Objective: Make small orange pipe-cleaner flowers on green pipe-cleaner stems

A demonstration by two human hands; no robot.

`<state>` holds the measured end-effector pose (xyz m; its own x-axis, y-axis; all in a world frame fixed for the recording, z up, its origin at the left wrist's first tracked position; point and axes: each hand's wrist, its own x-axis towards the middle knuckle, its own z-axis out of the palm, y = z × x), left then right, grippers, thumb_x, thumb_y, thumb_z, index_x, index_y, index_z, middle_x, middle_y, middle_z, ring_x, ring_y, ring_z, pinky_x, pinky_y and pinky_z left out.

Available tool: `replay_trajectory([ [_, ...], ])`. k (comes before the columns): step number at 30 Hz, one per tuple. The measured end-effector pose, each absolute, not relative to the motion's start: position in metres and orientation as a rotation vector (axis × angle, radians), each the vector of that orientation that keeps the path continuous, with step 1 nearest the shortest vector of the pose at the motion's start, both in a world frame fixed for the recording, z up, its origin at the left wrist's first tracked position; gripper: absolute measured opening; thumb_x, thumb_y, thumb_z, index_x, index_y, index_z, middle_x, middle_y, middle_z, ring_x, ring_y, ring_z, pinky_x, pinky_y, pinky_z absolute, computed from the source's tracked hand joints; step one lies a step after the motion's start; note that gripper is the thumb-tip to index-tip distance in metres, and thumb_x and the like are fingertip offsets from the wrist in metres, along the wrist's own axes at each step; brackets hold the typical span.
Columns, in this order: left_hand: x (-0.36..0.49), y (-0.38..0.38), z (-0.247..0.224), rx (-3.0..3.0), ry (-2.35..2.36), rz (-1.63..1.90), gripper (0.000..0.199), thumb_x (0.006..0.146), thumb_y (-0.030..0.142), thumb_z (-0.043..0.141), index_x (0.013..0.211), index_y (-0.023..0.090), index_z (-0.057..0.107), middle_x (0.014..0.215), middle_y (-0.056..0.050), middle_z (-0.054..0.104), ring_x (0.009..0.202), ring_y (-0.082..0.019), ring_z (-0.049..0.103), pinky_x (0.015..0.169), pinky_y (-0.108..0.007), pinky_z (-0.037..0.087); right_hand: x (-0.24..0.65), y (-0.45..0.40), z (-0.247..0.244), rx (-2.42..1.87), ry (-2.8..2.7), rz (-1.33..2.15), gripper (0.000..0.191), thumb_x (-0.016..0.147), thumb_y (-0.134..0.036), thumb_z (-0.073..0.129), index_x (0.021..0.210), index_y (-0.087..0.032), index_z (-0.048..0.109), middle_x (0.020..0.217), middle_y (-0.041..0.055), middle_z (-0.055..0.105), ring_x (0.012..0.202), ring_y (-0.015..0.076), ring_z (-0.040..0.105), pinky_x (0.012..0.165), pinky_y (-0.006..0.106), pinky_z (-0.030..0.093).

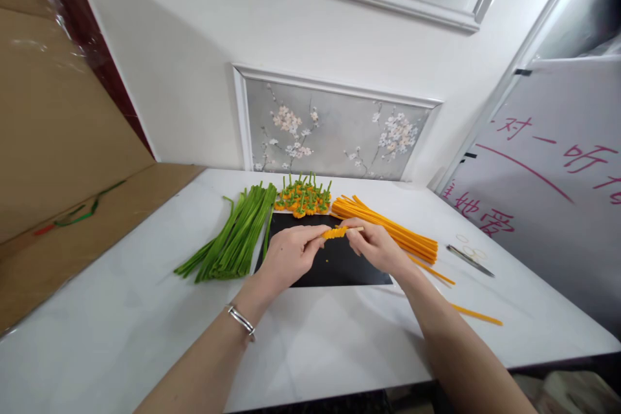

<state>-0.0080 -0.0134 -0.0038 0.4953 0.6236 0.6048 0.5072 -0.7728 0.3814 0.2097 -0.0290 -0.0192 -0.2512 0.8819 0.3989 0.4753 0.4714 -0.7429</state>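
Over a black mat (334,265), both hands meet at an orange pipe cleaner (334,233) bent into a coiled or zigzag strip. My left hand (291,252) pinches its left end between thumb and fingers. At the other end, my right hand (373,244) is closed on the strip, and a thin pale stick (358,229) pokes out by its fingers. Whether the pipe cleaner is wound round the stick cannot be made out. Just beyond the mat stands a cluster of small orange pipe-cleaner flowers (303,197) with green stems pointing up.
Green pipe cleaners (237,233) lie bundled at left, orange ones (392,226) at right. A loose orange pipe cleaner (478,315) lies nearer the front. Tweezers or a slim dark tool (470,261) and clear rings (468,249) are at far right. Cardboard (97,233) borders the white table's left.
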Motion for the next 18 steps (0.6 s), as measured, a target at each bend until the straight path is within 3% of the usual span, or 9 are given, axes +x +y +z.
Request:
replay_trajectory([
  [5,-0.008,-0.012,-0.008,2.654,1.033,1.231,0.022,0.09,0.017,0.051,0.101,0.02,0.07,0.086,-0.002,0.075,0.078,-0.015,0.069,0.073,-0.024,0.052,0.188,-0.026,-0.026,-1.157,-1.721,0.758,0.06,0.092,-0.063,0.032,0.07,-0.017,0.062,0.043,-0.006,0.036,0.041,0.0092,0.032,0.044,0.024,0.03],
  [13,-0.008,-0.012,-0.01,2.805,1.071,1.371,0.019,0.09,0.016,0.051,0.095,0.018,0.069,0.082,-0.003,0.074,0.072,-0.016,0.068,0.067,-0.026,0.05,0.177,-0.032,-0.017,-1.12,-1.422,0.956,0.056,0.084,-0.067,0.046,0.061,-0.016,0.057,0.042,-0.0077,0.028,0.039,0.0064,0.023,0.04,0.023,0.017],
  [18,-0.007,-0.015,-0.01,2.734,1.089,1.475,0.017,0.084,0.014,0.056,0.09,0.02,0.07,0.076,0.0,0.073,0.066,-0.014,0.065,0.063,-0.024,0.047,0.175,-0.032,-0.017,-1.065,-1.33,1.106,0.053,0.084,-0.064,0.05,0.061,-0.016,0.054,0.039,-0.0092,0.026,0.038,0.0053,0.021,0.039,0.022,0.014],
])
